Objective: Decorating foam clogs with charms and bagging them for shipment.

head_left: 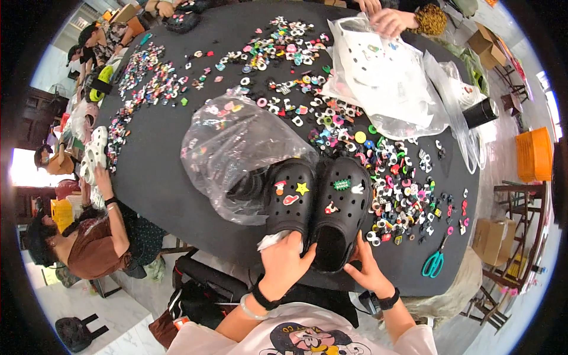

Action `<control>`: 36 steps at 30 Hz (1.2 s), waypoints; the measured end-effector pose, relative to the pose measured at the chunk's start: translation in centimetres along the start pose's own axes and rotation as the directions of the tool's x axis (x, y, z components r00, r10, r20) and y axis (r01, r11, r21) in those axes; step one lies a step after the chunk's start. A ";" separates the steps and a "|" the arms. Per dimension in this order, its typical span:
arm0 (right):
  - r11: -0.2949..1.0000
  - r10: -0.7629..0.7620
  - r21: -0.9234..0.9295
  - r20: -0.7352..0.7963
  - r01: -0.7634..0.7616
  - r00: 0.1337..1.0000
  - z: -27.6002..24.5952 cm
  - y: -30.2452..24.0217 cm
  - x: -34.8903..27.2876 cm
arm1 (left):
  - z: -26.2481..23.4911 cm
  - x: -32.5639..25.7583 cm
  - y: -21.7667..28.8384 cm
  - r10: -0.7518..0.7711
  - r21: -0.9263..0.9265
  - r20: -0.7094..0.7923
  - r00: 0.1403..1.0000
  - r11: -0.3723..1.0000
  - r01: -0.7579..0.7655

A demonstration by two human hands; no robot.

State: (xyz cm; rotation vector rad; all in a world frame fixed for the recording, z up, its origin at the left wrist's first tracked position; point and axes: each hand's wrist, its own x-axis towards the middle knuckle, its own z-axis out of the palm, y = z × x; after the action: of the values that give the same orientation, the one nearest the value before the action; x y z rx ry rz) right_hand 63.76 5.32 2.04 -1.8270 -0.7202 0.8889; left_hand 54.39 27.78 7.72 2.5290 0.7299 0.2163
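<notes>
2 blk clogs (324, 204), side by side at near side of table (157, 183), toes far, long axes approx. near-to-far; L hand (284, 264) gripping left clog's heel, R hand (370, 271) right clog's.

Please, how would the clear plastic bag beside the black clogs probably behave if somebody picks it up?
The clear plastic bag beside the black clogs is probably floppy: its film looks creased and see-through. A dark shape shows through it, so it may sag there if something is inside. Its glossy surface might feel slippery.
</notes>
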 end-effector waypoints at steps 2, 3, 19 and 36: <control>1.000 -0.023 0.021 -0.005 0.024 1.000 0.3 0.4 0.1 | 0.1 0.0 -0.4 0.033 -0.009 -0.017 0.999 0.999 -0.033; 0.998 -0.063 -0.012 -0.019 0.063 0.998 0.5 0.2 0.1 | 0.0 0.0 -0.5 0.045 -0.012 -0.021 0.999 0.999 -0.045; 0.925 -0.279 -0.281 -0.049 0.255 0.959 9.7 0.6 -10.3 | -2.3 -10.2 -4.6 0.307 0.048 -0.024 0.951 0.951 -0.305; 0.956 -0.225 -0.238 -0.219 0.172 0.949 9.5 0.7 -11.8 | -0.3 -10.8 -1.1 0.313 0.159 -0.009 0.950 0.938 -0.308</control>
State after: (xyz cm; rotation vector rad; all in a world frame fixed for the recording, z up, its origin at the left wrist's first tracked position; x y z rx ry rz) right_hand 49.38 0.45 1.76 -1.9693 -0.8521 0.4556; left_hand 44.67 22.95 7.29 2.7897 0.3655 0.3208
